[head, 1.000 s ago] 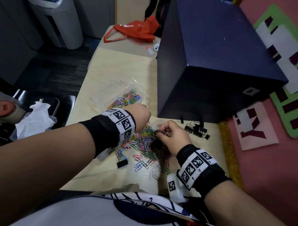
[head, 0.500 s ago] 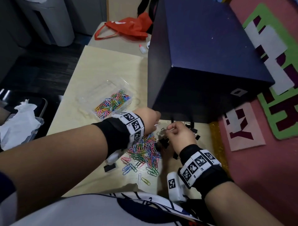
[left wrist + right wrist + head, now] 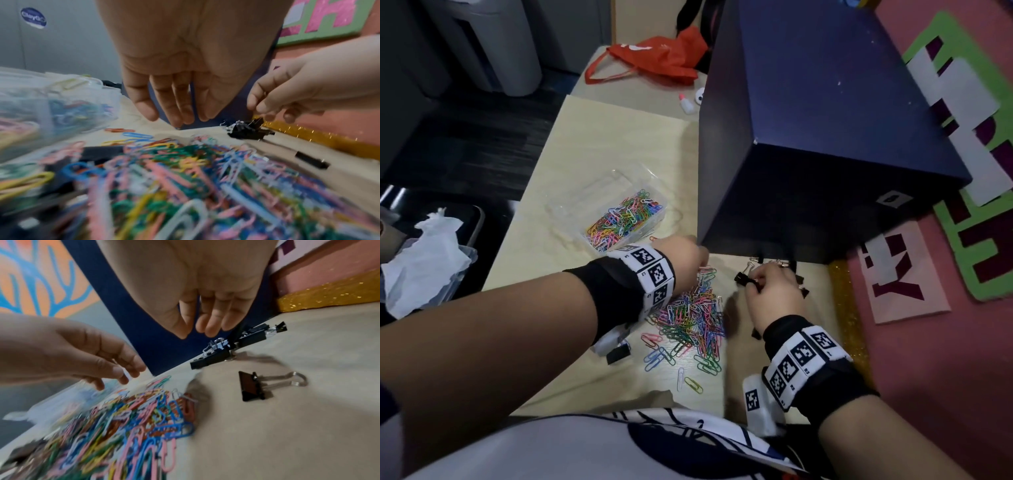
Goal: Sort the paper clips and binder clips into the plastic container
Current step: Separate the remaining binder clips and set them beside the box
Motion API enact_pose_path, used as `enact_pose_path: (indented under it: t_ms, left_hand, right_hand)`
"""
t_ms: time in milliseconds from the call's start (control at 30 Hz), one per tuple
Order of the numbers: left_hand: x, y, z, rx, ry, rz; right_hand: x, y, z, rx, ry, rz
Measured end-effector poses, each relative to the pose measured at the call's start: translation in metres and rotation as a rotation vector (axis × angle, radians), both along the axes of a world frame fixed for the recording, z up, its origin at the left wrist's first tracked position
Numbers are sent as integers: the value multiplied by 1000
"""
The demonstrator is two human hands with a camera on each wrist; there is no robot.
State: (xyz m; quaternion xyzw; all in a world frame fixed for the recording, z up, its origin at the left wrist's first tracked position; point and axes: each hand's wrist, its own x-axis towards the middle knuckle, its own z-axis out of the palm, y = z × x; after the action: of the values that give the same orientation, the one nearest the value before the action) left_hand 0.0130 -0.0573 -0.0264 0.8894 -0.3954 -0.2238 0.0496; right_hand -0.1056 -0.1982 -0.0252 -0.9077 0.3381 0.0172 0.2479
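Looking down from the head camera, we saw our left hand (image 3: 685,255) hovering above the far edge of the pile of coloured paper clips (image 3: 693,315) on the pale desk (image 3: 599,144), its fingers (image 3: 144,104) hanging straight and relaxed, close together and holding nothing. Our right hand (image 3: 774,291) was just beside it, near the foot of the dark blue box (image 3: 825,120), and it pinched a black binder clip (image 3: 744,278) between thumb and forefinger; in the left wrist view that clip hung right above a small heap of other binder clips (image 3: 248,131) lying against the box. One more black binder clip (image 3: 255,386) lay alone on the desk, apart from the pile, and another (image 3: 618,354) lay near our left wrist. The clear plastic container (image 3: 619,209) stood beyond the pile to its left, open, with many coloured paper clips in its nearer compartment. A red bag (image 3: 661,58) lay at the far end of the desk.
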Motion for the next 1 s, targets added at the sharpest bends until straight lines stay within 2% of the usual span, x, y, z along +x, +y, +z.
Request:
enact_pose_path:
  t_ms: [100, 167, 267, 333, 467, 600, 700, 767, 900, 1000]
  left_hand:
    - [-1, 12, -4, 145, -69, -55]
    - [-6, 18, -9, 200, -37, -118]
    - [-13, 27, -16, 118, 30, -207]
    - [-12, 33, -16, 37, 49, -199]
    - [-2, 47, -12, -84, 11, -40]
    - [12, 57, -16, -10, -1, 65]
    - [11, 60, -21, 100, 25, 38]
    - [4, 61, -22, 96, 48, -19]
    - [-10, 67, -17, -7, 37, -111]
    - [-11, 77, -9, -14, 11, -35]
  right_hand:
    - [2, 14, -3, 57, 161, 172]
    - [4, 24, -6, 62, 303, 266]
    - [8, 35, -10, 93, 406, 331]
    - [13, 38, -10, 97, 393, 339]
    - [28, 40, -9, 61, 253, 294]
    - [35, 48, -8, 46, 246, 411]
    - [33, 55, -6, 1, 359, 476]
    - [35, 59, -4, -37, 386, 476]
    - [48, 66, -1, -37, 326, 499]
    - [68, 71, -4, -35, 266, 567]
